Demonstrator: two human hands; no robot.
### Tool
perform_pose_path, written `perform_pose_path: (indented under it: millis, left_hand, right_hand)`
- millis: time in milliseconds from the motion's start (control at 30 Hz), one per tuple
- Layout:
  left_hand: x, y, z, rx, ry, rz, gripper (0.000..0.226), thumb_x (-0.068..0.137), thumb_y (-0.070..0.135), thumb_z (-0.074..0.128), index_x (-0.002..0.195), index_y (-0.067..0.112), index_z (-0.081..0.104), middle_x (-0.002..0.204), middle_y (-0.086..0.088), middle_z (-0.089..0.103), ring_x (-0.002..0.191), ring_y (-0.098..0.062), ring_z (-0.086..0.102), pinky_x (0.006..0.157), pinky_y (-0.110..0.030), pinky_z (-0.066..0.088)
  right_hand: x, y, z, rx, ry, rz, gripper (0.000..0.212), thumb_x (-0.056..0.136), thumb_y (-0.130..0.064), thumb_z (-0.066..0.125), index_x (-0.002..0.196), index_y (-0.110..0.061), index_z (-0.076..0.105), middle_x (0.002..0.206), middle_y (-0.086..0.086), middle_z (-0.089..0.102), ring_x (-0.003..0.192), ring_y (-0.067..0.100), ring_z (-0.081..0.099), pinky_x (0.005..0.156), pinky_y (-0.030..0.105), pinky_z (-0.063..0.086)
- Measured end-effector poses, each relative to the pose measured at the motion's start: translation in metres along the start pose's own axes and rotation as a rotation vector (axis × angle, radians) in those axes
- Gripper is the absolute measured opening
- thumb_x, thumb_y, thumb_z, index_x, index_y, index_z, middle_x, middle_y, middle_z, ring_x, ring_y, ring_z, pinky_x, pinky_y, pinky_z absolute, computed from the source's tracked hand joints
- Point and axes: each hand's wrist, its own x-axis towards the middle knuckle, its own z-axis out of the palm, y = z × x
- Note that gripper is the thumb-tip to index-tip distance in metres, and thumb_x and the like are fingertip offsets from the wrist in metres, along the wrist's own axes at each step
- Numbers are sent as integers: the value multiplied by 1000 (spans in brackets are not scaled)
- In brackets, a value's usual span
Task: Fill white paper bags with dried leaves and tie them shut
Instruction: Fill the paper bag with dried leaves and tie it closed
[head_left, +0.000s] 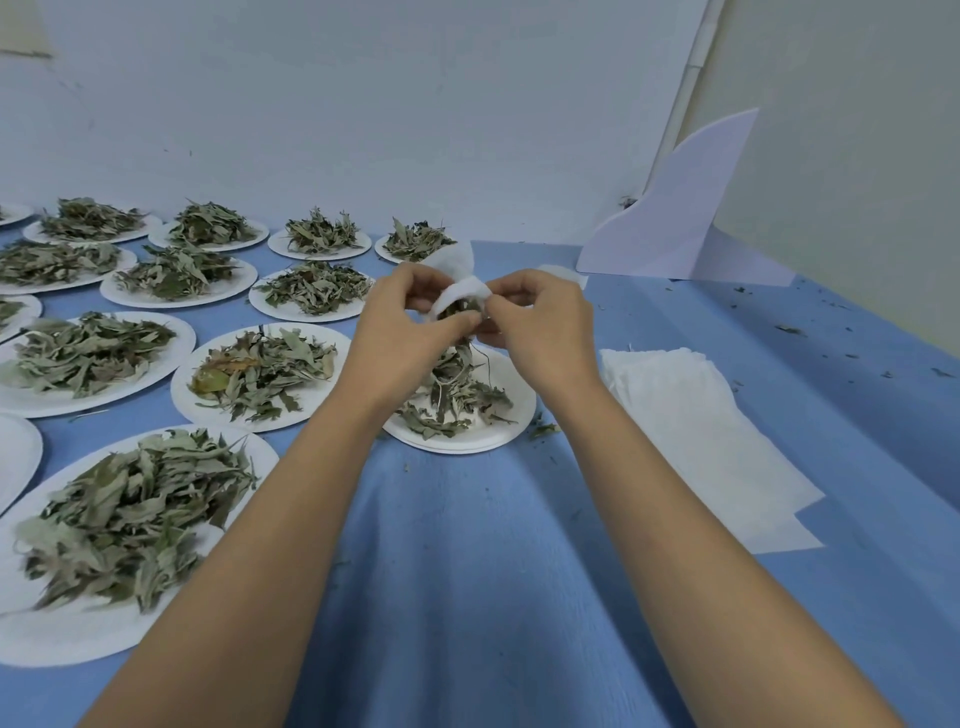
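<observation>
White fibrous paper bunches between our hands: the left hand (410, 325) pinches the bag (464, 289) at its mouth and the right hand (540, 322) pinches the opposite rim, above the plate (467, 442) of brittle, curled dried leaves (457, 395). We judge we are mid-filling; next comes gathering the neck and tying it. Flat spare bags (691, 415) lie right on the blue tabletop (467, 571).

The bare left forearm (270, 545) and right forearm (701, 519) stretch forward and converge. The left hand (405, 332) and right hand (543, 332) nearly meet, backs to the camera, fingers curled, each pinching the rim of a bag (464, 291) held between them.
</observation>
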Motion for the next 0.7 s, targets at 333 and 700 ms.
perform_pose_path:
  millis: [333, 700]
  left_hand:
    - [0, -2, -2, 172, 241, 29, 29, 75, 5, 69, 68, 25, 49, 70, 8, 51, 55, 7, 44, 51, -8, 36]
    - [4, -2, 0, 26, 453, -37, 28, 77, 10, 70, 72, 27, 48, 76, 7, 51, 55, 5, 44, 52, -9, 35]
  right_hand:
    - [-7, -5, 6, -148, -107, -116, 7, 73, -14, 66, 71, -20, 68, 56, -11, 61, 53, -1, 54, 55, 15, 46]
    - [-6, 0, 5, -81, -185, 0, 40, 80, -35, 71, 115, -22, 57, 105, -12, 62, 91, 3, 62, 86, 22, 51]
